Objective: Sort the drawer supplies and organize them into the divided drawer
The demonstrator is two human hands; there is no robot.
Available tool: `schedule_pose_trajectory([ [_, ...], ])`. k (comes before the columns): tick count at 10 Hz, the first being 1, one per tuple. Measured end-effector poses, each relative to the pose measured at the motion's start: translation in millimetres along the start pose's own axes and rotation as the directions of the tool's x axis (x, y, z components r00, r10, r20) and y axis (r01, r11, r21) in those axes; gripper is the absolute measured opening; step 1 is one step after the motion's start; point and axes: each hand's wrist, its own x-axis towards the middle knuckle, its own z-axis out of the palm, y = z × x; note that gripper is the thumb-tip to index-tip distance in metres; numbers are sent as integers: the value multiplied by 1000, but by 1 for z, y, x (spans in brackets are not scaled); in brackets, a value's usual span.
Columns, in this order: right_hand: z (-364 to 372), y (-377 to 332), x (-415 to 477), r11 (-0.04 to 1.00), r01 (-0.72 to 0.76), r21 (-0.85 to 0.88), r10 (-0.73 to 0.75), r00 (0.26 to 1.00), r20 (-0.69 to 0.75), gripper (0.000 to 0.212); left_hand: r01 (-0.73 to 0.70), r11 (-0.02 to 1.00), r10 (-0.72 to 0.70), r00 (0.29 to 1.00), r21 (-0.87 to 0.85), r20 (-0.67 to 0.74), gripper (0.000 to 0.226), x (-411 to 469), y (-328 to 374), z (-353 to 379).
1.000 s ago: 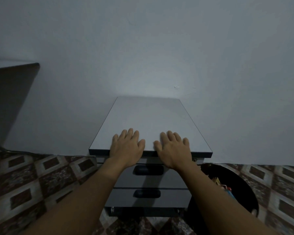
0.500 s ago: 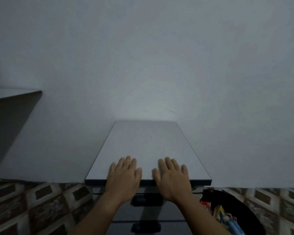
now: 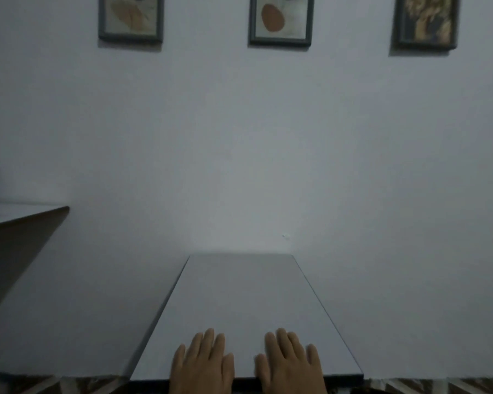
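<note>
At far left, a shelf point(image 3: 23, 213) against the wall point(image 3: 239, 152), lower in view than a second ago. Along the top, three framed pictures point(image 3: 281, 21), newly showing. In the middle, the cabinet top point(image 3: 245, 297), pale and bare, slid down toward the bottom edge. Flat on its front edge, the left hand point(image 3: 202, 362), fingers straight and close together, gripping nothing. Just beside it but apart, the right hand point(image 3: 292, 362), laid out the same way, likewise holding nothing. Same resting pose as a second ago for both. No longer showing: the drawer fronts under the hands and the dark tub of supplies on the floor point(image 3: 439, 386) at lower right, both now below the frame. Looks like a mere lift of the head, not progress: drawer probably unopened, sorting not yet begun.
</note>
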Motion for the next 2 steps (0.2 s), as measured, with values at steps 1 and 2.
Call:
schedule_pose_trajectory([
  [1,11,-1,3,996,-24,87,26,999,-28,50,-76,997,76,997,5,31,84,0,-2,9],
  [2,19,-3,4,986,-29,165,47,993,-104,55,-55,998,57,992,20,-110,63,-1,-10,32],
])
